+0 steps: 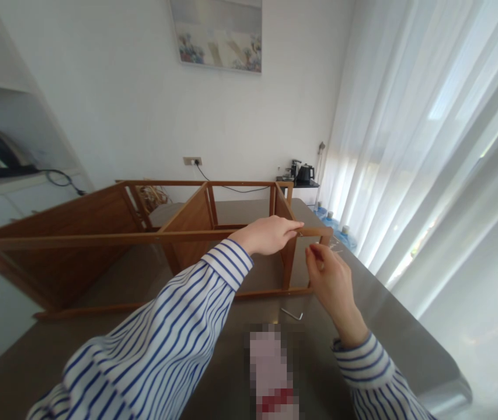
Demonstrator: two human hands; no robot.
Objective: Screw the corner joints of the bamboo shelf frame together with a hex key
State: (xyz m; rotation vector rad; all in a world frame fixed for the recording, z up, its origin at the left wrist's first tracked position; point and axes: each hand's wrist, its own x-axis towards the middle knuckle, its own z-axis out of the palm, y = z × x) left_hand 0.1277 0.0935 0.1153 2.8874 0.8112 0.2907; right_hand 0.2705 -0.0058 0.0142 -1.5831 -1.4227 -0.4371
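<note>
A brown wooden shelf frame (100, 236) lies on its side on a grey table (389, 326). My left hand (270, 233) rests closed on the frame's near top rail close to its right end, fingers pinched at a small metal part. My right hand (330, 277) is just right of it, fingers pinched on a small thing I cannot make out, near the rail's end. Both arms wear blue-and-white striped sleeves.
A small metal hex key (291, 314) lies on the table under the frame's right end. A blurred pink and red object (272, 373) sits near the front edge. White curtains (441, 146) hang at right, and a kettle (305, 173) stands at the back.
</note>
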